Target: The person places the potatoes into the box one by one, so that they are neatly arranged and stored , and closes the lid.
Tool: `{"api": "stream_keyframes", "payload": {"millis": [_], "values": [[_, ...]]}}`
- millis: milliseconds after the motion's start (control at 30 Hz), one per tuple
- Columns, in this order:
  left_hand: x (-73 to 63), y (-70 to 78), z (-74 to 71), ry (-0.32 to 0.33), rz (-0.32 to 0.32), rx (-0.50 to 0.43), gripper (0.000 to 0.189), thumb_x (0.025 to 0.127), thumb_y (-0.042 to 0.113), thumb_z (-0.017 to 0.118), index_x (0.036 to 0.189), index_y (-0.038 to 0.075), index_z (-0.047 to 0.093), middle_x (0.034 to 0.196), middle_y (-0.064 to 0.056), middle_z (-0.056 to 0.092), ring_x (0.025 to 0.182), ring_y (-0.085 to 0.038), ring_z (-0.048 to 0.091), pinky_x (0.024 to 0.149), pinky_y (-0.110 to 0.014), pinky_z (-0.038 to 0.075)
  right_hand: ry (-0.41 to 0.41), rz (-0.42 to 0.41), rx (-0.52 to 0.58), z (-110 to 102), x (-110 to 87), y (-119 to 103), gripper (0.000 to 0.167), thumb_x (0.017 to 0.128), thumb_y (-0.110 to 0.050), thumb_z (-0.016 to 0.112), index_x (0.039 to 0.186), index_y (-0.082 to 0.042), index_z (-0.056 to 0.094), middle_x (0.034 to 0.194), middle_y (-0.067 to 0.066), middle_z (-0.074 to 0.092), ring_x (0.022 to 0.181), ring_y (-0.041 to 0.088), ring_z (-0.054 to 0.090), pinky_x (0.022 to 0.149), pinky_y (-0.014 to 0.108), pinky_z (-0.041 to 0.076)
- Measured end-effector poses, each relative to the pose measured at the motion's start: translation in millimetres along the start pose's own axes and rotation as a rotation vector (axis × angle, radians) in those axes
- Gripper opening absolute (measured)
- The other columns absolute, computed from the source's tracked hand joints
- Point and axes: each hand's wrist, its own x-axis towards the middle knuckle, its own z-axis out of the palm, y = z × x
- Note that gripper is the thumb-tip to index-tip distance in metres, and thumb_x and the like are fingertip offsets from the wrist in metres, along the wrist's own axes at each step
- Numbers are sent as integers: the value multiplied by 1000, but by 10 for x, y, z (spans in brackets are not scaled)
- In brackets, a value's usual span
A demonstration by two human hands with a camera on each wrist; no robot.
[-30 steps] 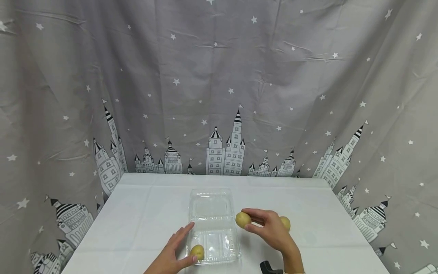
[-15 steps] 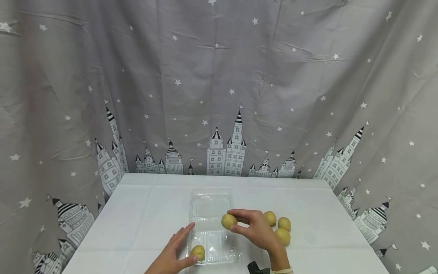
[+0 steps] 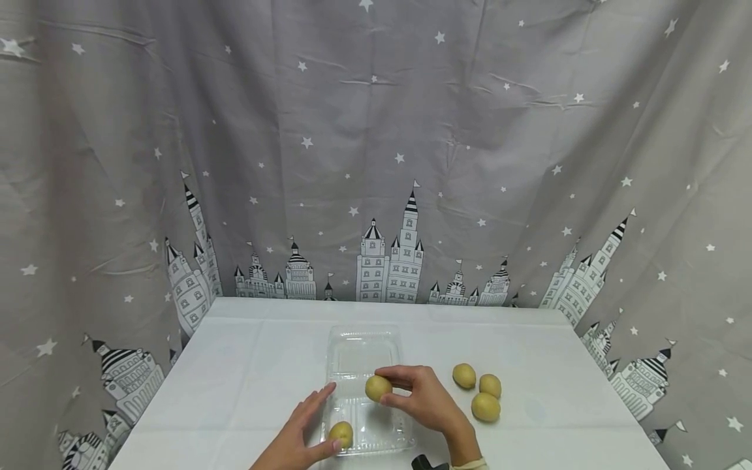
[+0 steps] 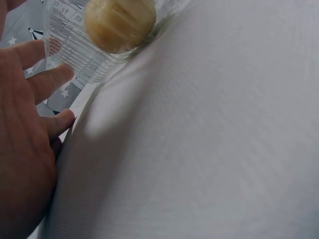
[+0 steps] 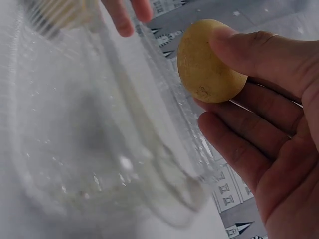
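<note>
My right hand (image 3: 424, 399) pinches a yellow potato (image 3: 378, 388) between thumb and fingers, above the hinge area of a clear plastic clamshell box (image 3: 376, 450). The right wrist view shows this potato (image 5: 205, 62) apart from the box wall. A second potato (image 3: 341, 433) lies in the front left part of the box's near half. My left hand (image 3: 296, 434) is spread along the box's left side, fingers straight, thumb by that second potato. In the left wrist view its fingertips (image 4: 56, 77) are against the ribbed plastic wall.
Three more potatoes (image 3: 485, 407) lie close together on the white tabletop (image 3: 552, 372), right of my right hand. The box's lid half (image 3: 363, 349) lies folded back, away from me. A grey curtain (image 3: 376, 130) with stars and castles hangs behind the table.
My right hand has carried its potato leftward from beside the box to over it, uncovering the three potatoes on the right. The left hand has stayed in place.
</note>
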Motion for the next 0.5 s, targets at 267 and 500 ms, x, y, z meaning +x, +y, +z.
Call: {"api": "stream_keyframes", "payload": {"millis": [267, 500], "values": [[6, 12, -8, 2, 19, 10, 95, 90, 39, 89, 171, 25, 40, 177, -24, 33, 161, -66, 18, 117, -91, 23, -32, -23, -5, 135, 76, -5, 44, 99, -19, 83, 137, -1, 74, 135, 8, 79, 123, 20, 77, 110, 40, 60], [3, 26, -4, -8, -18, 14, 94, 91, 43, 88, 171, 28, 40, 178, -22, 33, 162, -63, 20, 117, -90, 25, -64, -12, -20, 261, 127, -7, 43, 97, -17, 83, 137, -3, 75, 137, 7, 78, 123, 17, 76, 109, 32, 59]]}}
